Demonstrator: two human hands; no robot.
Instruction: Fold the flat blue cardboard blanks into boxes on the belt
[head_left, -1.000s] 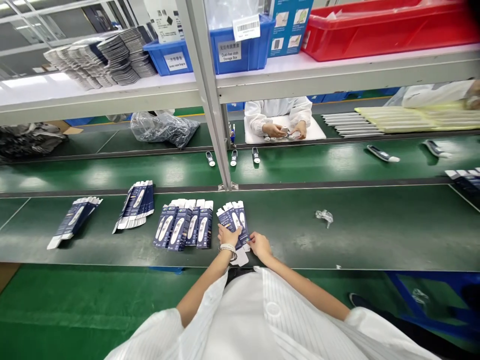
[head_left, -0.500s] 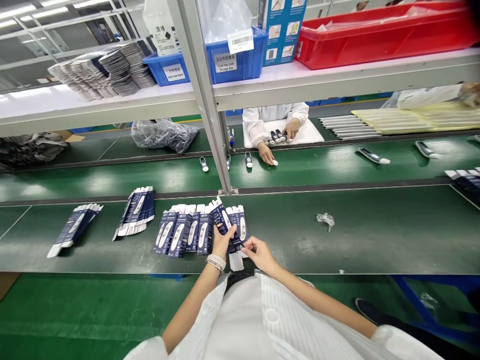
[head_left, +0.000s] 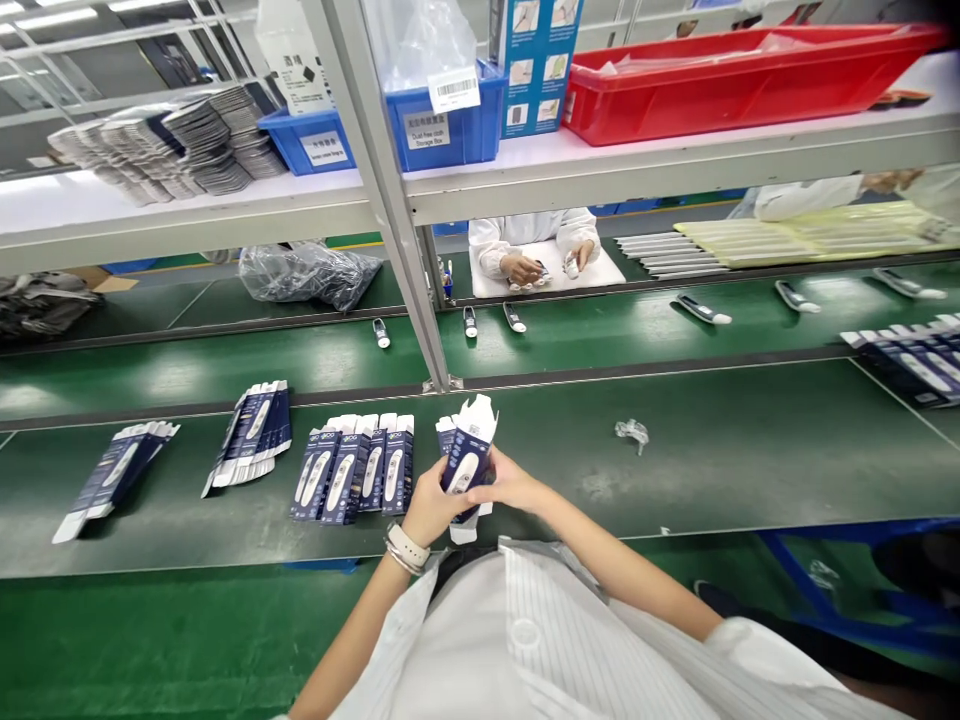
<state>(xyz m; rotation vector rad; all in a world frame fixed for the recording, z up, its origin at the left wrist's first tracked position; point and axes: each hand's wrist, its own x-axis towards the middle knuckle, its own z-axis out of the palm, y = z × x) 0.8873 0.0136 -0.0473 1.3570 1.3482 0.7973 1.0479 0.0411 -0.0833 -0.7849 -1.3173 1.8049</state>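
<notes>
A dark blue and white box (head_left: 466, 458) is held upright between my two hands, its white top flaps standing open. My left hand (head_left: 433, 508) grips its left side, and my right hand (head_left: 510, 482) wraps its right side, the thumbs meeting in front. Part of another blue box (head_left: 445, 434) shows behind it, mostly hidden. Just left of my hands, several blue boxes (head_left: 345, 478) lie in a row on the green bench (head_left: 555, 500). Farther left are a fanned stack of flat boxes (head_left: 255, 430) and another stack (head_left: 116, 478).
Crumpled clear plastic (head_left: 632, 432) lies to the right. Beyond, a green belt (head_left: 315, 350) carries several devices (head_left: 702, 310), and a person in white (head_left: 525, 240) handles more. A metal post (head_left: 390, 200) and shelf with blue bins (head_left: 450, 130) and a red tray (head_left: 720, 85) stand ahead.
The box in my hands has been turned upright, its open flaps now showing. My right hand has moved up from its lower end to its side. The person across has drawn a hand back from the belt.
</notes>
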